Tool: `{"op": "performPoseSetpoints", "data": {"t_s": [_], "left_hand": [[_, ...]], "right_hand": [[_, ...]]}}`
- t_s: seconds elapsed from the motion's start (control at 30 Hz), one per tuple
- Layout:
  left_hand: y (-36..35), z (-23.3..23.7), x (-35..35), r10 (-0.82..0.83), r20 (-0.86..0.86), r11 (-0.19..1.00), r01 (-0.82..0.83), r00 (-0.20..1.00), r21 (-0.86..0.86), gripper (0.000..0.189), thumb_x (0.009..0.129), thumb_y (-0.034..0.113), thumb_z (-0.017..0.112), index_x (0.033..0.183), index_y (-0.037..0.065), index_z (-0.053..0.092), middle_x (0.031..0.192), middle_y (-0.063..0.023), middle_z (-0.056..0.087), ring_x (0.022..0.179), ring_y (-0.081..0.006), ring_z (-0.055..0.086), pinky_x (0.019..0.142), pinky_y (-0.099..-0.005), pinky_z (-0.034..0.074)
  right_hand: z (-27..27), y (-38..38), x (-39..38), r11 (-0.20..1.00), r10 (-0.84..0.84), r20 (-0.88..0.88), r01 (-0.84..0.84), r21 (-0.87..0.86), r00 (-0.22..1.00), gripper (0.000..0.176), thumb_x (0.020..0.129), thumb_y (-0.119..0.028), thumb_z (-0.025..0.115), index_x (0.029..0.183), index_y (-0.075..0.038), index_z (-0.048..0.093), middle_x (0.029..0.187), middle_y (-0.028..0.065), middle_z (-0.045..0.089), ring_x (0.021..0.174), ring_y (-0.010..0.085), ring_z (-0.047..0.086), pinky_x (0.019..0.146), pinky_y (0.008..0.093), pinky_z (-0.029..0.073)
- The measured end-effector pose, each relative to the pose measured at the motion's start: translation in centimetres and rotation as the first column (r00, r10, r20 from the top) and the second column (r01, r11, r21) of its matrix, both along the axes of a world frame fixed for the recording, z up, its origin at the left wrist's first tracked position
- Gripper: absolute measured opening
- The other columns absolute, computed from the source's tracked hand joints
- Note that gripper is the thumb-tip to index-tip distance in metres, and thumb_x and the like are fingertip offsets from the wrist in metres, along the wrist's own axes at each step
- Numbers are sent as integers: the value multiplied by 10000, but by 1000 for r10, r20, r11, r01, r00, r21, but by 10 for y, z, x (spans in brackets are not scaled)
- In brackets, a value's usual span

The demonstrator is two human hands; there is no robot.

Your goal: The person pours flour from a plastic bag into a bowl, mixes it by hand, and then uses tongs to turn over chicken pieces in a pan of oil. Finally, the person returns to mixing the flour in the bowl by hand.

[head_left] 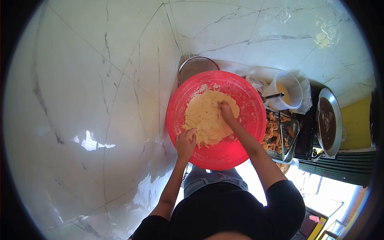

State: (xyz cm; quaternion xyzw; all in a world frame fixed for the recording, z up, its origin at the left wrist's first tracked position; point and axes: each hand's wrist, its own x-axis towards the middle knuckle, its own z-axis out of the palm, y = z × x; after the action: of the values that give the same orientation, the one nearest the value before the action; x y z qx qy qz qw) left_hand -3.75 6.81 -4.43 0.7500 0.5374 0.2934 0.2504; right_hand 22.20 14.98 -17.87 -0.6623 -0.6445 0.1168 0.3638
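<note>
I can't make out the fingertips of the bare right hand, hidden in the pale yellow, powdery mixture. The wide, round red plastic basin hides part of the round, metal-rimmed container at its 11 o'clock and part of the glassy rectangular tray near its 3 o'clock. At my 6 o'clock, the picture's edge cuts off the black-clothed torso.

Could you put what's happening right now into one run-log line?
left hand: fingers at edge of powder | right hand: fingers in powder | powder: in red bowl | right of bowl: fried pieces, tub, pan
</note>
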Motion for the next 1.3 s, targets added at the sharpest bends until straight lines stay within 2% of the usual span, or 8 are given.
{"op": "performPoseSetpoints", "data": {"t_s": [0.23,0.43,0.53,0.63,0.83,0.93,1.03,1.3], "left_hand": [[0,-1,0,6,-9,1000,-6,1000,5,198,793,165,538,977,122,598,942,-69,605,913,-230,554,900,-398,346],[-1,-2,0,-5,-30,1000,5,1000,3,208,795,163,535,991,126,592,948,-68,605,915,-228,554,906,-403,343],[0,-2,0,-10,-14,1000,10,1000,-13,211,795,160,533,996,130,592,949,-65,604,918,-227,553,910,-405,340],[1,-1,1,-3,-20,1000,3,1000,-10,210,794,158,534,993,131,594,947,-62,603,918,-226,552,911,-405,338],[1,-2,1,-8,-34,1000,9,999,26,214,771,148,562,979,116,598,933,-72,608,886,-253,549,861,-372,367],[1,-2,1,-12,-28,1000,12,1000,15,212,778,153,555,983,120,598,939,-68,608,900,-244,551,882,-380,356],[0,0,1,-10,-39,1000,9,999,-9,213,789,156,541,992,129,598,950,-61,608,916,-221,556,912,-392,339],[3,0,1,-19,-53,1000,18,998,-20,209,788,150,539,987,127,598,950,-62,609,915,-221,557,902,-387,345]], "right_hand": [[1,-4,-7,1000,-10,66,11,-5,998,148,797,-49,499,896,16,587,750,157,504,763,297,523,653,363,426],[10,2,-17,990,113,-202,-127,-61,973,206,770,-39,512,956,-3,593,790,159,523,804,297,533,665,354,433],[6,-16,-37,979,189,-4,-189,-74,982,225,769,-29,507,978,-9,587,827,159,527,829,295,530,683,345,436],[6,-30,-46,986,123,-195,-141,-85,973,202,774,-29,501,958,-6,582,830,157,520,837,293,524,692,340,435],[-1,-21,-42,984,176,-21,-176,6,984,184,766,1,505,930,-4,589,811,154,520,811,287,524,674,336,430],[7,-11,-34,974,129,-200,-162,-156,971,175,757,27,497,901,8,596,778,153,515,796,282,521,669,336,428],[25,-2,-34,996,54,-319,-72,-46,946,170,766,31,488,889,15,604,752,149,510,788,276,513,680,327,422],[1,-8,-43,984,150,-87,-140,113,985,251,763,29,474,997,25,566,818,147,525,808,278,511,717,323,418]]}}
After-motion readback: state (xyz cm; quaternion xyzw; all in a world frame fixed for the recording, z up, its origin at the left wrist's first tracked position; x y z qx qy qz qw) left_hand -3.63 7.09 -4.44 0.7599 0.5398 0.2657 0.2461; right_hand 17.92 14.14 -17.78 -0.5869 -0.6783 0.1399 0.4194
